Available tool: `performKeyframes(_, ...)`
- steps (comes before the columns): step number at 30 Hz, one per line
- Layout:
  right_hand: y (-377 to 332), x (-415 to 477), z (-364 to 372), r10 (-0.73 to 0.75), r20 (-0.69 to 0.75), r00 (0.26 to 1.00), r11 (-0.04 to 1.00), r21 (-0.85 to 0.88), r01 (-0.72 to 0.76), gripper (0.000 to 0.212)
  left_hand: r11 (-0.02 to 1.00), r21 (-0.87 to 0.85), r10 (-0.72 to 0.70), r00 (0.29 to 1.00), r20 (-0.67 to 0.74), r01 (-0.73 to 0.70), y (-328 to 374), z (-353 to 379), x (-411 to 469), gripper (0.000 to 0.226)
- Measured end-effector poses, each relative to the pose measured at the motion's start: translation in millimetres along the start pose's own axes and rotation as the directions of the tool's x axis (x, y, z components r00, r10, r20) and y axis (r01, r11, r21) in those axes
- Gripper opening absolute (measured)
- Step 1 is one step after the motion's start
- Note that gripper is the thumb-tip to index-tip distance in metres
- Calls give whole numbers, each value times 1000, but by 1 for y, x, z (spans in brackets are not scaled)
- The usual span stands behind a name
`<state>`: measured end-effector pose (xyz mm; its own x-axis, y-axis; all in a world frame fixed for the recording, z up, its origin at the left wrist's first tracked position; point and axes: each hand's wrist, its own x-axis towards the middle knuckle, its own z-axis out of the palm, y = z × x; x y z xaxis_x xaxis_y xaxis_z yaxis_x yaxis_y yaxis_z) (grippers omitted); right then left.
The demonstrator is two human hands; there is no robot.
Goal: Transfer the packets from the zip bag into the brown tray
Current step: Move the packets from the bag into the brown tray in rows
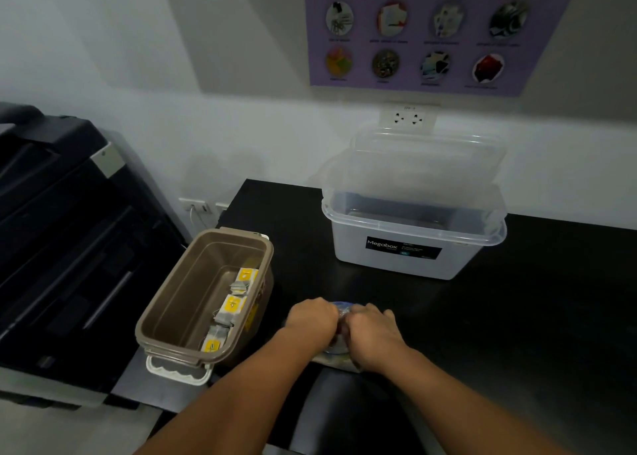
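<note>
A clear zip bag lies on the black table near its front edge, mostly hidden under my hands. My left hand and my right hand sit side by side on it, fingers curled round the bag's top. Left of them stands the brown tray, a deep tub with a white latch at its near end. Several yellow-and-grey packets lie along its right inner wall.
A clear Megabox storage tub with its lid tipped up stands at the back of the black table. A large dark printer fills the left side. Wall sockets and a purple poster are on the wall behind.
</note>
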<state>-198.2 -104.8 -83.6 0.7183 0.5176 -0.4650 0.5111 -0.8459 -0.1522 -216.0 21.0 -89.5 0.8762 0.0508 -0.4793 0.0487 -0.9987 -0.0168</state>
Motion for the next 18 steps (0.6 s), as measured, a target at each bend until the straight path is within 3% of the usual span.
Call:
performKeyframes(4, 13, 0, 4, -8, -147, 989, 968, 249, 44, 15, 970, -242, 18, 998, -67, -33, -18, -4, -2, 16)
performKeyframes(9, 23, 0, 8, 70, -207, 976, 850, 524, 50, 15, 794, -606, -27, 992, -127, -56, -31, -5, -9, 4)
performKeyframes(18, 23, -2, 8, 154, -189, 970, 740, 673, 14, 24, 608, -793, -146, 975, -166, -44, -27, -13, -21, 20)
